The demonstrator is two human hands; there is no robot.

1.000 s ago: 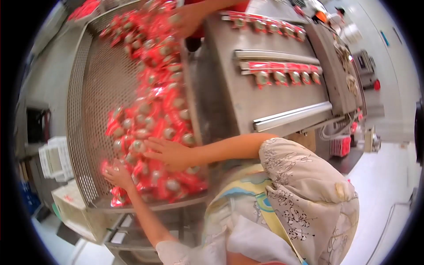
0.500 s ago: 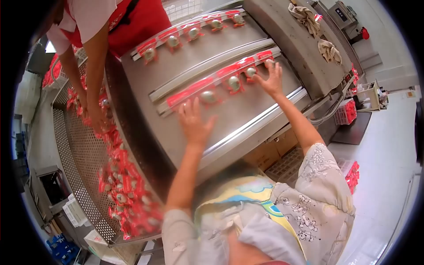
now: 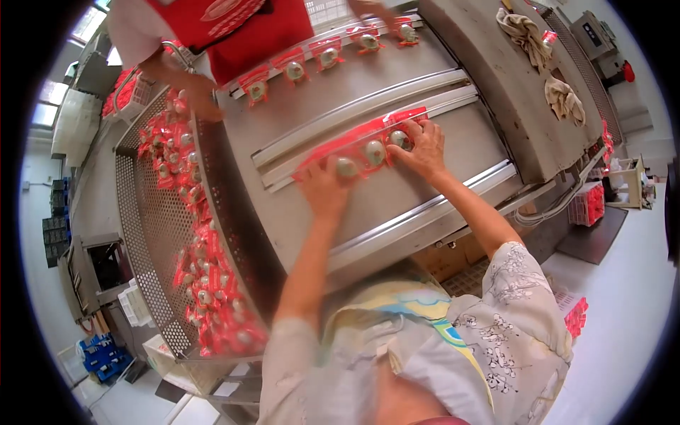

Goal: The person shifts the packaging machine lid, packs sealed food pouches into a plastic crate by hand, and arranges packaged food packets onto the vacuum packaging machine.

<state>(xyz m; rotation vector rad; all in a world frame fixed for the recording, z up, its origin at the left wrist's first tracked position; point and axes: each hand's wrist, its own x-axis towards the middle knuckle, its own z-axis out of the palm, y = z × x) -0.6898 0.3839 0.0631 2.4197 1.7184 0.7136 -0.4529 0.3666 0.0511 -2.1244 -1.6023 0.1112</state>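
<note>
Several red-and-clear wrapped eggs lie in a row along the near metal bar of a steel machine top. My left hand (image 3: pixel 327 190) is at the row's left end, fingers spread over the red wrappers, slightly blurred. Beside its thumb is a greenish-grey egg packet (image 3: pixel 346 167). Another egg packet (image 3: pixel 374 151) lies between my hands. At the row's right end my right hand (image 3: pixel 425 150) has thumb and fingers around an egg packet (image 3: pixel 399 139). The wrappers under my left fingers are partly hidden.
A second row of egg packets (image 3: pixel 294 70) lies along the far bar. A perforated metal trough (image 3: pixel 145 205) on the left holds many more. Across the machine stands a co-worker in a red apron (image 3: pixel 244 35). Cloths (image 3: pixel 564 99) lie on the steel housing at right.
My right hand has moved left along the bar and closed around an egg packet. The near row's eggs sit closer together. The co-worker's hands have left the trough, and the view has shifted.
</note>
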